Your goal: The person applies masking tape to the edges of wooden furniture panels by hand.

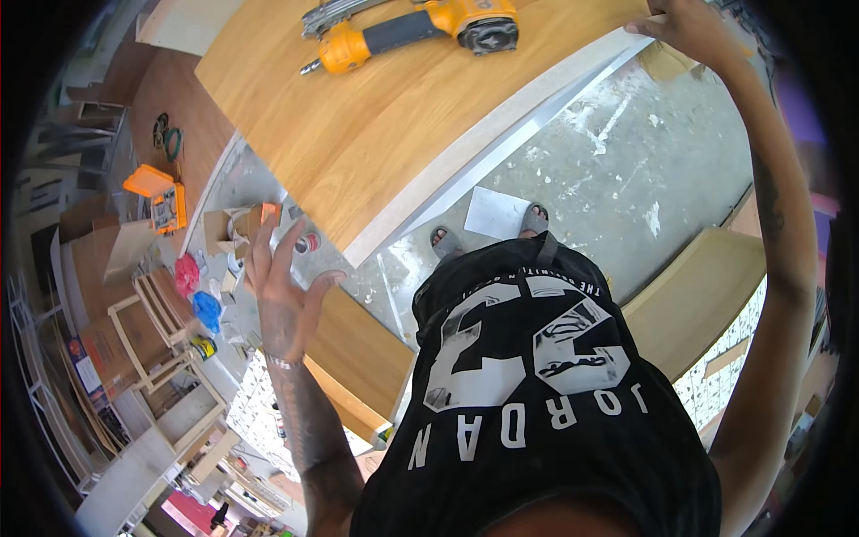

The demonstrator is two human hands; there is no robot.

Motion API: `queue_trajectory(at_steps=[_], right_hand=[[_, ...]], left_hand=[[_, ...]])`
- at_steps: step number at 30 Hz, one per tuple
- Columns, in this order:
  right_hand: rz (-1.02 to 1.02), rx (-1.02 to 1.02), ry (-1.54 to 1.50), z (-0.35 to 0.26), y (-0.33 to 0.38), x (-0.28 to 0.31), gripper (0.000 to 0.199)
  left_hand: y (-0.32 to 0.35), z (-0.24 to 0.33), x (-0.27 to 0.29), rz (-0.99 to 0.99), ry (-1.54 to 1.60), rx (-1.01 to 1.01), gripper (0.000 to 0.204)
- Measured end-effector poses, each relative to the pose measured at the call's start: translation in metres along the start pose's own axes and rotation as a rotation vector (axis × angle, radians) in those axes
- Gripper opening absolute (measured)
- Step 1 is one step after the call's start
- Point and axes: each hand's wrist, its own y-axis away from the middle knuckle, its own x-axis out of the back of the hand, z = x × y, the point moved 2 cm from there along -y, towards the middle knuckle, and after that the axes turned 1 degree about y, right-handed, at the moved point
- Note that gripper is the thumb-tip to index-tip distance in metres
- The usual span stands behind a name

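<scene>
In front of me a wood-grain panel [376,125] with a pale front edge lies raised above the floor. A yellow pneumatic nail gun [400,32] with a dark grip rests on top, towards its far side. My right hand [693,31] is at the panel's far right corner, its fingers closed on the edge; part of the hand is cut off by the dark rim of the picture. My left hand [291,282] hangs in the air beside the near left corner, fingers spread, holding nothing.
On the left stand an open orange case [165,199], a cardboard box [234,228], red and blue plastic bags [207,311] and wooden frames [157,313]. Wooden boards [358,345] lie at both my sides. A white sheet [495,213] lies by my feet on the concrete floor [617,152].
</scene>
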Motion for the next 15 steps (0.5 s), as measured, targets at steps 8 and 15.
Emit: queue_trajectory(at_steps=[8, 15], right_hand=[[-0.002, 0.078, 0.060, 0.014, -0.003, -0.028, 0.052], [0.002, 0.191, 0.051, 0.013, -0.011, -0.002, 0.049]], left_hand=[[-0.015, 0.130, -0.058, 0.016, -0.020, -0.175, 0.088], [-0.048, 0.189, -0.099, 0.092, -0.074, -0.055, 0.106]])
